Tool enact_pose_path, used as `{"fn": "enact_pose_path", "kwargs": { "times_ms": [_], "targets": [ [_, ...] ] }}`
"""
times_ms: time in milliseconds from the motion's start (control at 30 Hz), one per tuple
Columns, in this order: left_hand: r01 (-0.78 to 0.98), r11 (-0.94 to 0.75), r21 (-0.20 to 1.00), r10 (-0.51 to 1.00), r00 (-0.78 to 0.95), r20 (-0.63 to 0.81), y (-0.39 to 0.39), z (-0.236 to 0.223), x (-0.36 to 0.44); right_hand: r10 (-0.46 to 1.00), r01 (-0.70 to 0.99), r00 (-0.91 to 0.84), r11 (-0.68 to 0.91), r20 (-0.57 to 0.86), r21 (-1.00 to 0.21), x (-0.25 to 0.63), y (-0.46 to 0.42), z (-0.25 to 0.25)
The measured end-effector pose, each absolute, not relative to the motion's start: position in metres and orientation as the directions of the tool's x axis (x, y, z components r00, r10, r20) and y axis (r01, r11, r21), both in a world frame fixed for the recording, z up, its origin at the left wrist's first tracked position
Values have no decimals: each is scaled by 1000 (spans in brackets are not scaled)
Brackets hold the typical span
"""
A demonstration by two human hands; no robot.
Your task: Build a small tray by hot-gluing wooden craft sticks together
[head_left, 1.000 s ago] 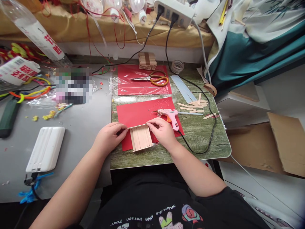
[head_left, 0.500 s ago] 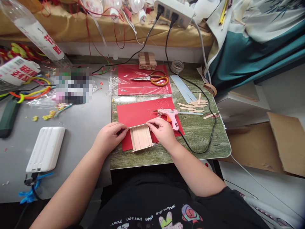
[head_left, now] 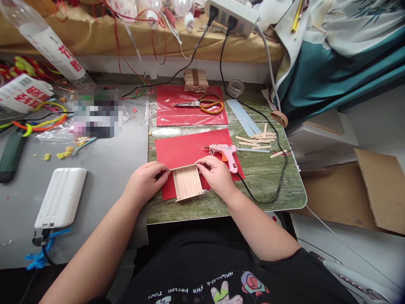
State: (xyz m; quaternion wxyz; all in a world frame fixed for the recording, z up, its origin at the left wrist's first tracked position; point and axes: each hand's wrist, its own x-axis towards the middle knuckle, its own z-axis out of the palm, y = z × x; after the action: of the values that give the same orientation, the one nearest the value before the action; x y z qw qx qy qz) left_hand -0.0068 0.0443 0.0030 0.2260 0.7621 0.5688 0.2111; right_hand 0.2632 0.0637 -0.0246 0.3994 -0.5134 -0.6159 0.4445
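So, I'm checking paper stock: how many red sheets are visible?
2: the near red sheet lies under the pink glue gun and craft-stick panel; the plastic-wrapped red sheet lies under the scissors. Others may be hidden beneath.

A white power bank (head_left: 60,197) lies on the gray tabletop (head_left: 106,169), with a clear, labelled bottle (head_left: 47,46) farther back.

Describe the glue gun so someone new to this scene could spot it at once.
On the green wood-grain table, find the red sheet nearer the person. The glue gun lies across its right part, just beyond the right hand, nozzle pointing left. Its pink body and orange trigger set it apart from the pale loose sticks beside it.
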Motion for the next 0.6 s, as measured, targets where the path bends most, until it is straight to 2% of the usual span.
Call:
{"fn": "enact_pose_path", "kwargs": {
  "times_ms": [333,600],
  "targets": [
    [777,-251,578,963,260,69,44,0,-8,977,387,-197,159,87,-908,265,64,-22],
    [795,-247,553,964,260,57,44,0,-8,977,392,-193,157,86,-906,264,64,-21]
  ]
}}
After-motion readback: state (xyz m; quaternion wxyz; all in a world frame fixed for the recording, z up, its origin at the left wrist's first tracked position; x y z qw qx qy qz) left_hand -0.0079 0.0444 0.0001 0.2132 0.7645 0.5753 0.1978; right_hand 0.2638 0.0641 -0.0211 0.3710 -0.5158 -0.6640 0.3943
